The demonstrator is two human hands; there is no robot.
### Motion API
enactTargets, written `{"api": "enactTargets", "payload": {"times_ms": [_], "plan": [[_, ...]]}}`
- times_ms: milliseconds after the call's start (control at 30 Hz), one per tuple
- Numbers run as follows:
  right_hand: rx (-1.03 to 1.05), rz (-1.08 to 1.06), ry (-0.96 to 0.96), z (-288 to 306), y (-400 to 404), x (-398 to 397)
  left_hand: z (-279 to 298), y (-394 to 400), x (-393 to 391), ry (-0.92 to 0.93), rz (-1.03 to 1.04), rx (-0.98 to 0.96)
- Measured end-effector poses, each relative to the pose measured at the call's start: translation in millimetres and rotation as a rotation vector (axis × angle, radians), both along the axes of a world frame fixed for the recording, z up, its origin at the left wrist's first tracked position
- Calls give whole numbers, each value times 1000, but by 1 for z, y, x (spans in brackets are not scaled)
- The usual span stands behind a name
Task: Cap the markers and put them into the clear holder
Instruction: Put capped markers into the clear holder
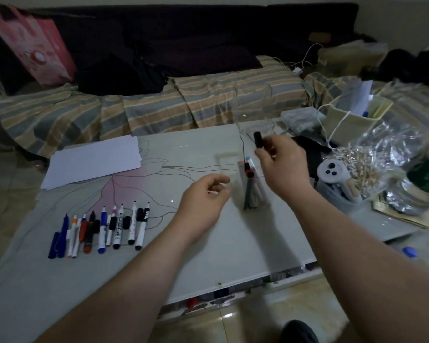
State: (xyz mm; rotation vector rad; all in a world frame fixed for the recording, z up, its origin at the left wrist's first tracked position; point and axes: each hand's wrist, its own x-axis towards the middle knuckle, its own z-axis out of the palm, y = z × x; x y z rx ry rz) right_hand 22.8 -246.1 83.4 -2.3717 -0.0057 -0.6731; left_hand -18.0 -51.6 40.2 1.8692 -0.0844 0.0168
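Note:
My right hand holds a black capped marker upright, just above and behind the clear holder. The holder stands on the table and has several capped markers in it, one red-and-black and one light blue on top. My left hand hovers left of the holder, fingers loosely curled, with nothing in it. A row of several uncapped markers lies at the left of the table, with loose black caps among them.
White paper sheets lie at the back left of the table. A second clear stand is at the far edge. Bags, a container of clips and a jar crowd the right side. A striped sofa runs behind.

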Motion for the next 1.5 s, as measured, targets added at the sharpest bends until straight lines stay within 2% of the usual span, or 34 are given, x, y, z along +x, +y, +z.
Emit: {"api": "enactTargets", "payload": {"times_ms": [133, 200, 533, 700, 767, 867, 933, 1000, 1100, 1167, 1300, 1500], "plan": [[-160, 24, 170, -21, -7, -3, -10, 3, -5, -41, -73, 316], [-199, 27, 197, -22, -7, -2, -12, 4, -5, -59, -104, 397], [-437, -31, 335, -13, -4, -1, -12, 33, -4, -61, -105, 500], [-538, -101, 558, -11, 6, 7, -13, 67, -4, -16, -51, 531], [-505, -115, 513, -9, 12, 7, -11, 77, -5, -5, -36, 534], [-436, -161, 205, -7, 33, 4, -11, 90, -4, 13, -1, 575], [-398, -80, 63, -8, 61, -1, -13, 103, -1, 36, 56, 606], [-366, 35, 60, -14, 90, -6, -15, 120, 2, 76, 149, 604], [-337, 114, 152, -23, 119, -7, -18, 148, 5, 120, 296, 614], [-343, 253, 249, -32, 141, -12, -22, 164, 7, 147, 337, 671], [-414, 541, 493, -64, 192, -32, -37, 183, 12, 185, 331, 822], [-505, 700, 636, -98, 218, -41, -52, 176, 14, 230, 264, 994]]}}
